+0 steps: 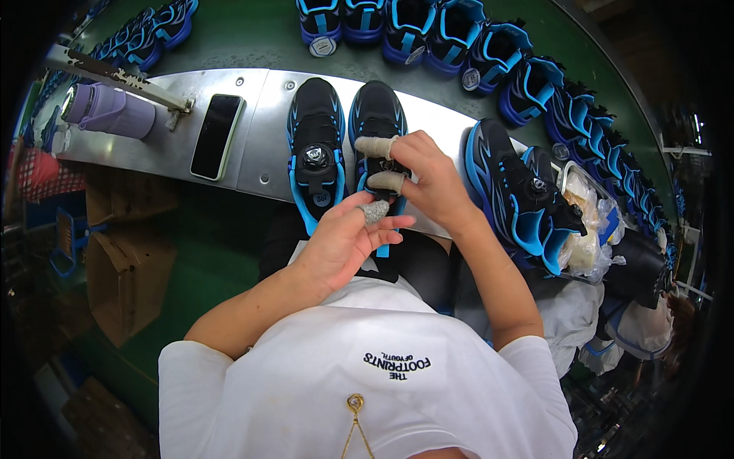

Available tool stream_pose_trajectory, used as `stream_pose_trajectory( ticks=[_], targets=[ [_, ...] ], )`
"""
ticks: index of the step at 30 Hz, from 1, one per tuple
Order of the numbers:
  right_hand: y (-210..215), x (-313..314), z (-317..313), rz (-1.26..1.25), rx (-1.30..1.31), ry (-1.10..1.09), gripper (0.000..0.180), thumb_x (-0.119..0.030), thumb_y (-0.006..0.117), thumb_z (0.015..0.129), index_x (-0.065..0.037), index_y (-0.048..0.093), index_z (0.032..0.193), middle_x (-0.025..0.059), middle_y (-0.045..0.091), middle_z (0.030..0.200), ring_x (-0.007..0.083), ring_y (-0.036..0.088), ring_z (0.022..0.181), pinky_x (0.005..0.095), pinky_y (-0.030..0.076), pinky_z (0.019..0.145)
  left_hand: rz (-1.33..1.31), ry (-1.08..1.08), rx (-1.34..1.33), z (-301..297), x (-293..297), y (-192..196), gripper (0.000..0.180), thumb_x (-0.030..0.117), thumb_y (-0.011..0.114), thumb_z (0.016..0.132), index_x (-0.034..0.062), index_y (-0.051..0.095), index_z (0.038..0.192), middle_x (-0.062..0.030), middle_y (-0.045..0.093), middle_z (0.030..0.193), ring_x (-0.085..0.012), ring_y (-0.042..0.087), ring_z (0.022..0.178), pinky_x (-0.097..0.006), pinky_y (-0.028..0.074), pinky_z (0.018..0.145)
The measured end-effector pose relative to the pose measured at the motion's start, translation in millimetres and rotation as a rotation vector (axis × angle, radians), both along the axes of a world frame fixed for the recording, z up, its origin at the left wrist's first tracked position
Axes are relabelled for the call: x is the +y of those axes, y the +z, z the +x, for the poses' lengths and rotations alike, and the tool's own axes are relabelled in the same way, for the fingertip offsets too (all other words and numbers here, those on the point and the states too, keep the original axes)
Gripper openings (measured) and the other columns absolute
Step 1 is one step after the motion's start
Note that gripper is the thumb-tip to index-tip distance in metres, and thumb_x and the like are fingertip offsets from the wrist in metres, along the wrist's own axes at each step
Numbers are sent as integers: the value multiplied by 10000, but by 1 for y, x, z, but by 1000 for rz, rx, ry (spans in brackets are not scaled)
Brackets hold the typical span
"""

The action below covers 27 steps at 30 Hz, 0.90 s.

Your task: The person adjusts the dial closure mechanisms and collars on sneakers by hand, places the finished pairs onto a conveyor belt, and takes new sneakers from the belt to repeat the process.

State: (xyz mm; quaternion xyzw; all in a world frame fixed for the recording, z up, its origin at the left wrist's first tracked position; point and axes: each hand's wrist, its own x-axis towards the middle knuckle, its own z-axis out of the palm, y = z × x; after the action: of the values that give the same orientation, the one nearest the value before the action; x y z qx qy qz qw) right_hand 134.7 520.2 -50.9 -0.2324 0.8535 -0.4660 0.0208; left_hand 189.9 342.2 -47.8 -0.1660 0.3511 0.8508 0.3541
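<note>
Two black sneakers with blue trim lie side by side in front of me, toes pointing away. The left sneaker [314,126] shows a round dial on its tongue. On the right sneaker [377,111], my right hand [432,172] closes thumb and index finger, both in beige finger covers, about the dial area, which they mostly hide. My left hand [344,237] is at the same sneaker's heel end, a grey cover on one finger. Its thumb and index finger meet at the tongue's top edge, the other fingers loosely extended.
A phone [217,138] and a lilac bottle [115,111] rest on the metal ledge [264,99] at left. More sneakers [505,183] stand at right by a basket of plastic bags [585,206]. A shoe row [451,38] curves along the green belt [260,46]. Cardboard boxes [126,283] stand lower left.
</note>
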Motion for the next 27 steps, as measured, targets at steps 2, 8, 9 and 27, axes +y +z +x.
stream_pose_trajectory(
  ticks=[2,8,9,27],
  targets=[
    [0,2,-2,-115,-93,-1,503,-33,703,754,-159,671,1239,45,677,951,233,556,908,335,485,824,5,11,0,1,-1,-2,273,103,471,996,-22,514,1235,-136,578,1209,-312,602,1151,-349,514,838],
    [8,15,-13,-60,-185,242,526,8,670,771,-113,642,1282,79,670,1120,225,573,1078,331,470,931,-30,14,7,-1,1,0,249,113,477,1001,-21,530,1204,-133,587,1203,-310,604,1151,-349,515,824],
    [4,15,-13,-143,-183,223,522,1,656,772,-126,642,1278,74,670,1094,230,569,1012,334,477,889,-30,15,8,-1,1,-2,251,113,477,1001,-24,528,1205,-135,586,1209,-310,605,1151,-350,517,818],
    [4,11,6,-231,-258,-32,524,66,589,831,-55,567,1341,103,639,1260,216,571,1203,323,411,1052,-39,34,5,3,4,3,253,113,486,998,-12,529,1213,-146,570,1250,-305,599,1159,-339,519,789]
  ],
)
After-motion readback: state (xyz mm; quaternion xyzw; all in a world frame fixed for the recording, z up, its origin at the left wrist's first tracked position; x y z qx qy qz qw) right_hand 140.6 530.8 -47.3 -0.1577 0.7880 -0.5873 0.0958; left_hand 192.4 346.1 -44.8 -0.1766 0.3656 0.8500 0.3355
